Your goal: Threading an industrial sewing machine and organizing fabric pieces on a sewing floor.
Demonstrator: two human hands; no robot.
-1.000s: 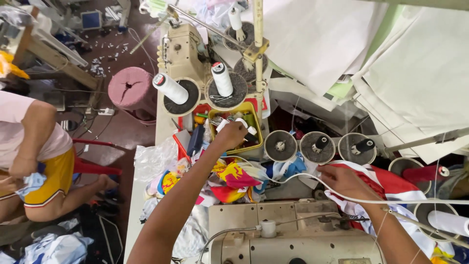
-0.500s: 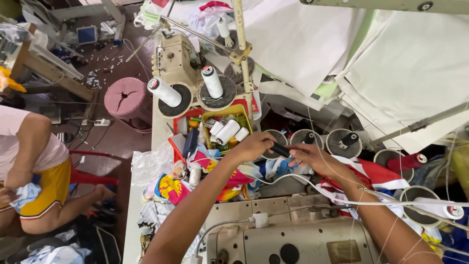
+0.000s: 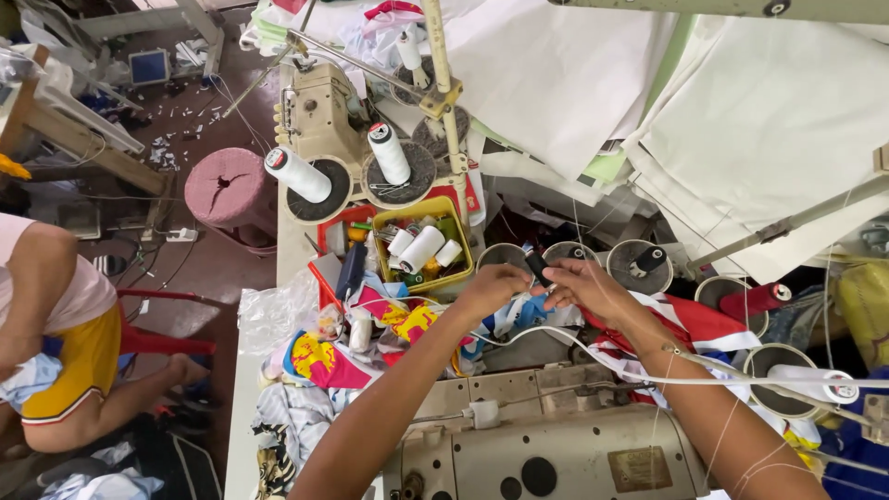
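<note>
At far left, another person in yellow shorts sits on a red chair, clear of the work. A pink stool stands beside the desk. On the desk, a yellow tray holds white thread spools. The left hand and right hand meet just right of the tray, above bright fabric scraps. Fingers of both hands pinch a small black spool between them. A beige sewing machine sits below the forearms. Right of the hands, a black cone rests on a round stand.
</note>
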